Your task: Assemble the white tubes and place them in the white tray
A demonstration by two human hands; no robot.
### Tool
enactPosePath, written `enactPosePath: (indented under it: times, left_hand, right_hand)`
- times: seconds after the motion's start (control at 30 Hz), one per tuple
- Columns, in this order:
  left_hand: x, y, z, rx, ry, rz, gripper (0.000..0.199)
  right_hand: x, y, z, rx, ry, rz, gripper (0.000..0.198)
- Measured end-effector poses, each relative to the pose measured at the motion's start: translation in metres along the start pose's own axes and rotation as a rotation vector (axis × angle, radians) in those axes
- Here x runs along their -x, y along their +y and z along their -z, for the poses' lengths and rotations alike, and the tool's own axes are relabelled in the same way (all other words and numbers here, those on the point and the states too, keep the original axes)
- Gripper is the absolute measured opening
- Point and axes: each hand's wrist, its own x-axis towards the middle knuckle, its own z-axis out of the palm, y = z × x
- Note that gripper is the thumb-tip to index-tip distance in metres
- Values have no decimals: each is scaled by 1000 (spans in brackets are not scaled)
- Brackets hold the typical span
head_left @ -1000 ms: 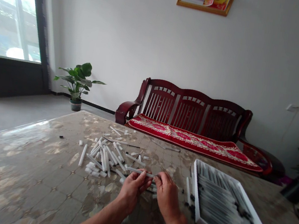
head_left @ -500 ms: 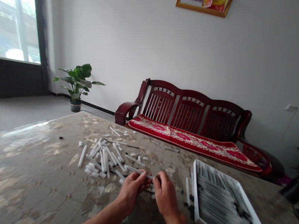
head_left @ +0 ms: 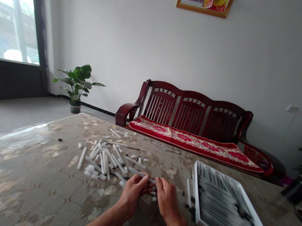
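Note:
Between my hands, over the table, is a slim translucent pen (head_left: 136, 172) that points to the left. My left hand (head_left: 133, 191) is closed around its middle, thumb on top. The fingers of my right hand (head_left: 165, 196) pinch its right end; what exactly they cover there is hidden. Just left of my hands lies a loose pile of white pen barrels (head_left: 106, 159), with short white caps (head_left: 91, 172) at its near edge. To the right, a white box (head_left: 196, 208) holds rows of clear pens (head_left: 219, 204) with dark parts.
A loose barrel (head_left: 188, 192) and small black pieces (head_left: 190, 211) lie beside the box. Thin refills (head_left: 123, 145) are at the back of the patterned table (head_left: 50, 188). Beyond it stand a red wooden bench (head_left: 191, 111) and a potted plant (head_left: 79, 82). A black container (head_left: 299, 189) sits far right.
My hands hold nearly the same place with the pen between them. The right fingers have shifted slightly at its right end. The whole view has moved a little.

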Motion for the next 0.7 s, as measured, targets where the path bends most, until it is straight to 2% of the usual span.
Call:
enactPosePath:
  times: [0.17, 0.33, 0.5, 0.7]
  left_hand:
    - [-1, 1, 1, 14, 1, -6, 36]
    - [-1, 1, 0, -9, -16, -15, 43]
    - [0, 1, -1, -9, -6, -18, 43]
    - [2, 2, -3, -35, -21, -32, 48]
  right_hand:
    - [1, -1, 0, 7, 7, 35, 38]
    - [0, 0, -1, -1, -9, -7, 53]
    - [1, -2, -2, 14, 20, 50, 39]
    - [0, 0, -5, -38, 20, -13, 53]
